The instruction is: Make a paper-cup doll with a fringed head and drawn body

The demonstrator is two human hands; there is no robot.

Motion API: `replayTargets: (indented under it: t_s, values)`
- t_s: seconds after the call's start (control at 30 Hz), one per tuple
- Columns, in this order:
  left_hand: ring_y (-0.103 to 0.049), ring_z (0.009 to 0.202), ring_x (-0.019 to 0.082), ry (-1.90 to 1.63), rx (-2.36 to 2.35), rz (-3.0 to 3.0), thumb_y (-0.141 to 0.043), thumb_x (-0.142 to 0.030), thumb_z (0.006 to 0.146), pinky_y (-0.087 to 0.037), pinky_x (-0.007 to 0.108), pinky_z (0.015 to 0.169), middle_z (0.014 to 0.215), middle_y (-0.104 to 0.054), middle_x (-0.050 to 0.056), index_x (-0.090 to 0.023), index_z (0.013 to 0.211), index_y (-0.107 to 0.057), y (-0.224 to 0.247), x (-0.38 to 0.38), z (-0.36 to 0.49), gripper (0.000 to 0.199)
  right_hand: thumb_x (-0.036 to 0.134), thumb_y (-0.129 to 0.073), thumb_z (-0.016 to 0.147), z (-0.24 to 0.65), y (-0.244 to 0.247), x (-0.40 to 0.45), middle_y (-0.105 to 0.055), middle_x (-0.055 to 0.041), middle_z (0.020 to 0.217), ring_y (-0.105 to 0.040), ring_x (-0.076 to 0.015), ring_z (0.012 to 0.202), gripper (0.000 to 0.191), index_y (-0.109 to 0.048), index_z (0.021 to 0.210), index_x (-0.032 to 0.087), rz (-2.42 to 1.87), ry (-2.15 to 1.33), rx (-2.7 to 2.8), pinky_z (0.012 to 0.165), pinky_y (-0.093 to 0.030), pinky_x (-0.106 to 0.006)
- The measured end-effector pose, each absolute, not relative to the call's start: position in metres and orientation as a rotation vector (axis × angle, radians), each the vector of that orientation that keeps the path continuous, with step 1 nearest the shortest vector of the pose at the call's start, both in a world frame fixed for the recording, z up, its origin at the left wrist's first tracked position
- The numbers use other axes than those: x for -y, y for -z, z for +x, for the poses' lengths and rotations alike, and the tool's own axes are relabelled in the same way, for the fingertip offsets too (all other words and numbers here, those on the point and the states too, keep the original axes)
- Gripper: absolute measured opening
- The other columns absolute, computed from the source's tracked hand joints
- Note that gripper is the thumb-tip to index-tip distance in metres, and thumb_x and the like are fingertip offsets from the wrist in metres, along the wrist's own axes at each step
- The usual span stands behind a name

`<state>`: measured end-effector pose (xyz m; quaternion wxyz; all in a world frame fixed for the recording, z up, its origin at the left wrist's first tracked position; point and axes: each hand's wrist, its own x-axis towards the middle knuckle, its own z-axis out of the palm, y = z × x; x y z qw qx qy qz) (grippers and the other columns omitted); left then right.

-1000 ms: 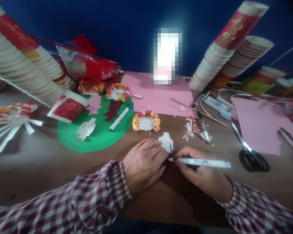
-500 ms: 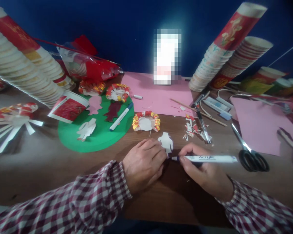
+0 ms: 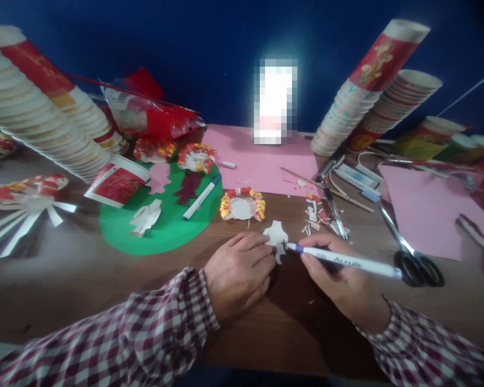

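A small white paper cutout (image 3: pixel 277 234) with a wavy outline lies on the wooden table. The curled fingers of my left hand (image 3: pixel 241 269) pin its left edge down. Between the thumb and fingers of my right hand (image 3: pixel 339 279) is a white acrylic marker (image 3: pixel 347 259), held slantwise with its tip touching the cutout's right side. A short dark mark shows at the tip. Just behind the cutout sits a ring of folded red and yellow paper (image 3: pixel 242 205) with a white middle. My left fingertips are partly hidden.
Black-handled scissors (image 3: pixel 417 266) lie at the right near pink paper (image 3: pixel 423 215). A green disc (image 3: pixel 125 236) carries cutouts and another marker (image 3: pixel 201 199). Tall paper cup stacks (image 3: pixel 363 91) lean on both sides. Paper scraps (image 3: pixel 315 212) lie beyond my right hand.
The marker's tip has moved up from below the cutout onto its right side, and a dark mark now shows there. My left hand stays on the cutout. The view has tilted slightly.
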<state>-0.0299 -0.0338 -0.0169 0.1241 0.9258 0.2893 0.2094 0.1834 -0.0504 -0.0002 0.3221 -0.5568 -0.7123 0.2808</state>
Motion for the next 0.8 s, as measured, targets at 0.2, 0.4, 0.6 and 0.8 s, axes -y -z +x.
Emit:
replayTargets:
  t_s: [0.2,0.4,0.6,0.8]
  values:
    - [-0.05,0.109,0.026,-0.62,-0.876,2.66,-0.047,-0.021,0.087,-0.044,0.043,0.096,0.115,-0.059,0.009,-0.012,0.1,-0.06,0.0158,0.0339,-0.03,0.02,0.026,-0.053,0.086,0.1816,0.0027,0.0506,-0.055,0.0028,0.061,-0.049,-0.0112,0.049,0.006,-0.056,0.084,0.022,-1.482,-0.858,1.843,0.043,-0.04,-0.022]
    - [-0.053,0.1,0.024,-0.612,-0.892,2.635,-0.047,-0.019,0.085,-0.047,0.041,0.088,0.104,-0.061,0.009,-0.012,0.103,-0.058,0.0179,0.0339,-0.0285,0.022,0.027,-0.052,0.087,0.1823,0.0034,0.0494,-0.052,0.0042,0.061,-0.047,-0.0104,0.048,0.006,-0.055,0.086,0.022,-1.446,-0.863,1.875,0.044,-0.04,-0.021]
    - [-0.055,0.099,0.023,-0.663,-0.887,2.654,-0.044,-0.017,0.088,-0.046,0.04,0.09,0.101,-0.062,0.009,-0.012,0.097,-0.059,0.0215,0.0337,-0.0281,0.017,0.031,-0.05,0.09,0.1837,0.0083,0.0497,-0.061,0.0006,0.072,-0.055,-0.0128,0.06,0.011,-0.057,0.091,0.022,-1.432,-0.876,1.959,0.052,-0.044,-0.023]
    - [-0.056,0.099,0.023,-0.666,-0.88,2.657,-0.044,-0.017,0.088,-0.046,0.04,0.09,0.1,-0.063,0.008,-0.013,0.093,-0.059,0.0208,0.0319,-0.0289,0.016,0.032,-0.049,0.09,0.1824,0.0074,0.0485,-0.064,-0.0012,0.075,-0.059,-0.0145,0.065,0.014,-0.058,0.091,0.021,-1.451,-0.854,1.968,0.054,-0.045,-0.024]
